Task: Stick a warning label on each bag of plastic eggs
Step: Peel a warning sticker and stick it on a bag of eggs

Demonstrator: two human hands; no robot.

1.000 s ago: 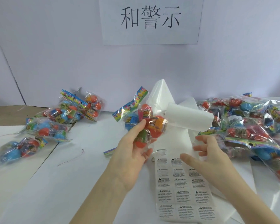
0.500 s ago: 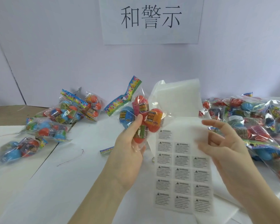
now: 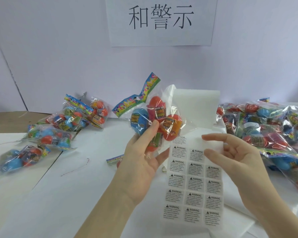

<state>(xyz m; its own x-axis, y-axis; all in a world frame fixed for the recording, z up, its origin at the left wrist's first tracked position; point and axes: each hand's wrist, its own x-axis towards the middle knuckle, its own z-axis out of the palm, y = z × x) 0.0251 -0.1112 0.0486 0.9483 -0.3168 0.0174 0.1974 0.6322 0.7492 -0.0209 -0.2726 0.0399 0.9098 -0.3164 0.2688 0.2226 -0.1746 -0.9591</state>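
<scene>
At far left, a loose group of clear plastic bags of red, blue and orange eggs (image 3: 46, 134) lies on the white table (image 3: 50, 194), some overlapping. A thin dark thread (image 3: 76, 170) lies on the table just right of them.

At centre, the person's left hand (image 3: 141, 162) is raised above the table, its thumb and fingers curled round a clear bag of blue, red and orange plastic eggs with a colourful cardboard header (image 3: 155, 121); the header points up and to the left.

Immediately right of that bag hangs a white backing sheet of small black-printed warning labels (image 3: 193, 182), three across. Its upper part curls back into a white roll (image 3: 196, 105). The right hand (image 3: 234, 157) grips the sheet at its upper right edge, fingers in front of it, thumb near the top row.

At far right, a large heap of similar egg bags (image 3: 272, 131) covers the table. A white paper sign with black characters (image 3: 162, 19) is fixed to the wall above.
</scene>
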